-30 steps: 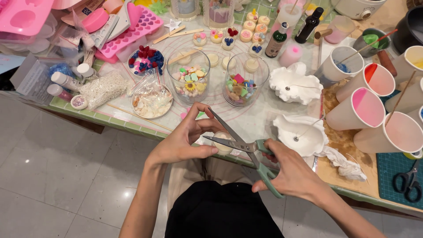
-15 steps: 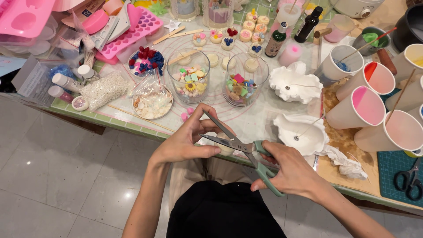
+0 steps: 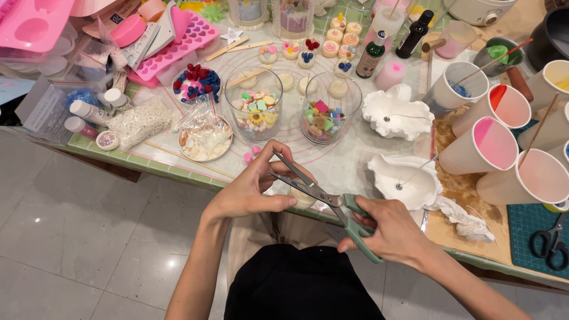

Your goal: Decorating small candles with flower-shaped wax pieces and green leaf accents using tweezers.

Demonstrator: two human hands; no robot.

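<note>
I see a small cream candle at the near edge of the counter, held low in front of my body. My left hand cups it, the fingers curled over its top and the thumb pressed along its near side, so they are clasped on it. Green-handled scissors reach in from the right; their blades stand parted just over the candle, tips close to my left fingertips. My right hand grips the handles, fingers through the loops.

Just beyond, two clear glass jars filled with small coloured shapes stand side by side. Right of them lie two white shell-shaped moulds, each with a thin wick. Further right, pink-stained paper cups crowd together, some with wooden sticks in them. A second pair of scissors, black, lies on a green cutting mat at the far right. To the left sit a glass dish of pale shells and pink silicone trays.
</note>
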